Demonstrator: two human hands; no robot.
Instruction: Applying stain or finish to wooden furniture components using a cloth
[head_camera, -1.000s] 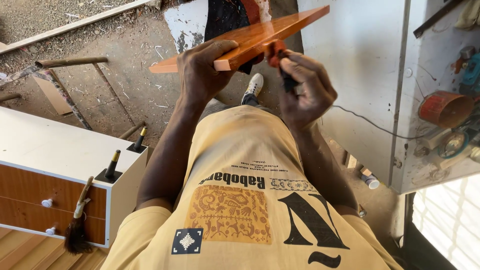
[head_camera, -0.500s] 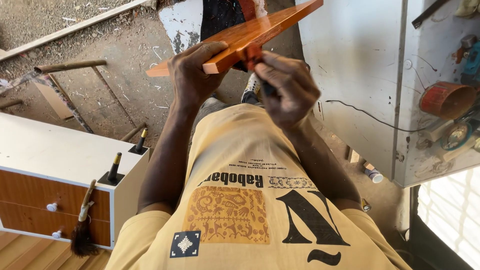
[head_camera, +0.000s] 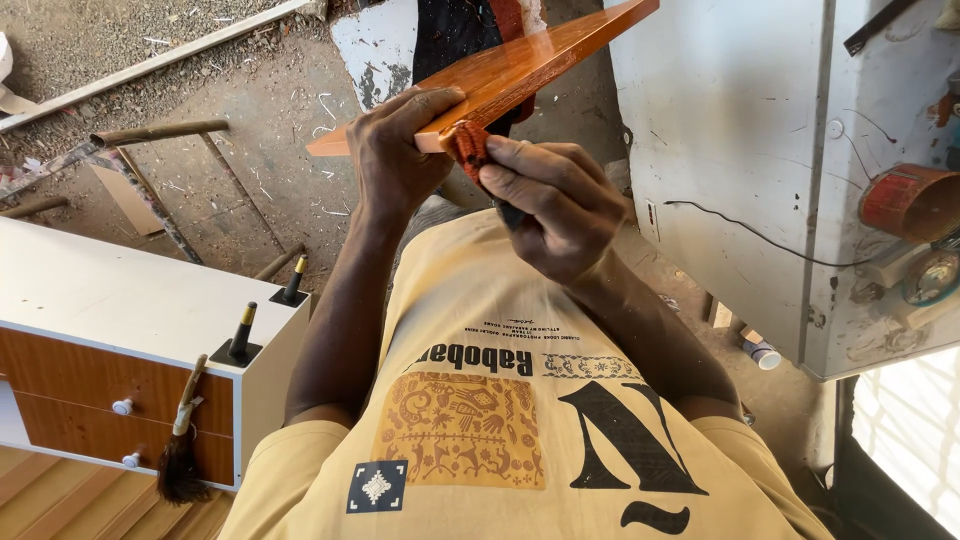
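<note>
- You wear a pale yellow short-sleeved cotton T-shirt (head_camera: 480, 400); your forearms are bare below the sleeves.
- Chest print on it: a line of dark block lettering, an ochre square panel of folk-style figures (head_camera: 462, 430), one big black serif letter (head_camera: 625, 440), and a small navy square with a white diamond (head_camera: 377, 486).
- Your left hand (head_camera: 400, 160) and right hand (head_camera: 555, 205): no gloves, rings or watch seen.

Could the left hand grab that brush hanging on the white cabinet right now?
Probably not right away. The left hand is gripping the glossy orange-brown wooden board, so it is busy. The dark-bristled brush with a wooden handle hangs low on the white cabinet with wooden drawer fronts, well off to the side, though nothing blocks the way.
</note>
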